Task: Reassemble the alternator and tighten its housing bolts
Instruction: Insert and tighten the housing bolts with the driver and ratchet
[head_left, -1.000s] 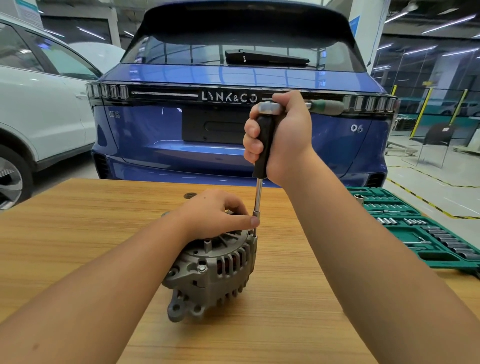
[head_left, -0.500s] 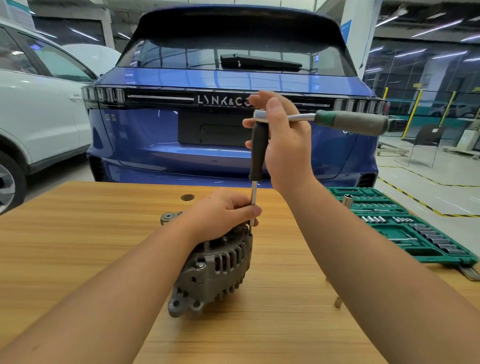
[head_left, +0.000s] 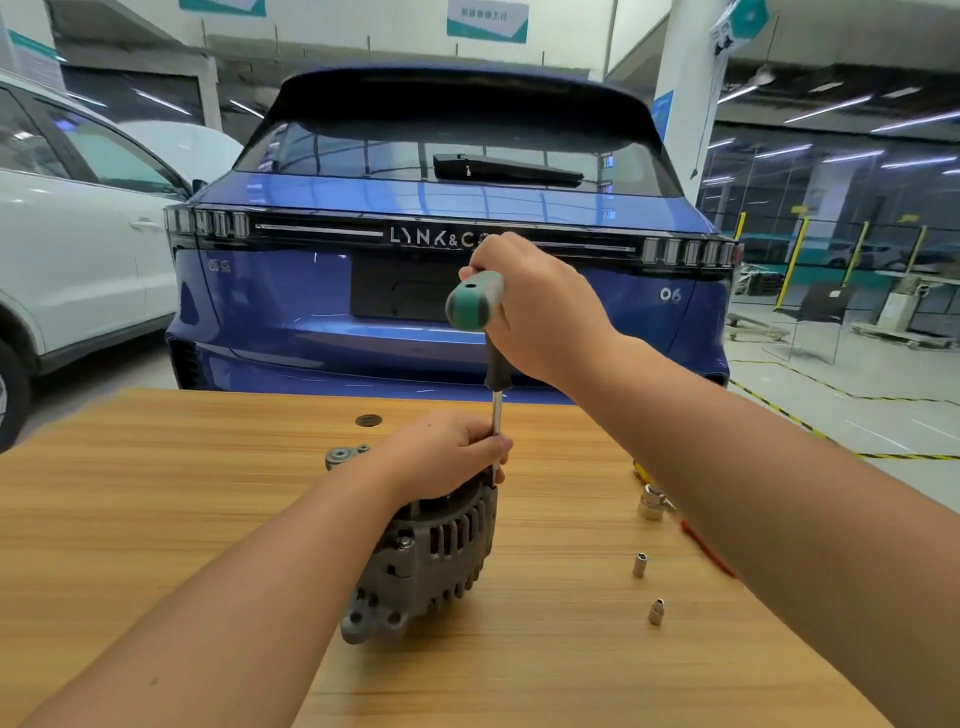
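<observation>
Both housing halves of the alternator (head_left: 426, 561) at frame centre look mated on the counter (head_left: 156, 493), so bolt tightening remains: your left hand (head_left: 447, 457) pinches the extension shaft (head_left: 497, 415), right hand (head_left: 535, 306) curls around the ratchet (head_left: 474, 301).

A blue Lynk & Co hatchback (head_left: 447, 291) stood behind the light wooden table (head_left: 156, 519), with a white car (head_left: 67, 260) to its left. Yellow-black floor tape (head_left: 831, 415) ran past a white pillar (head_left: 685, 93).

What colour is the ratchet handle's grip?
Green with a grey end, on the ratchet handle; head view.
</observation>
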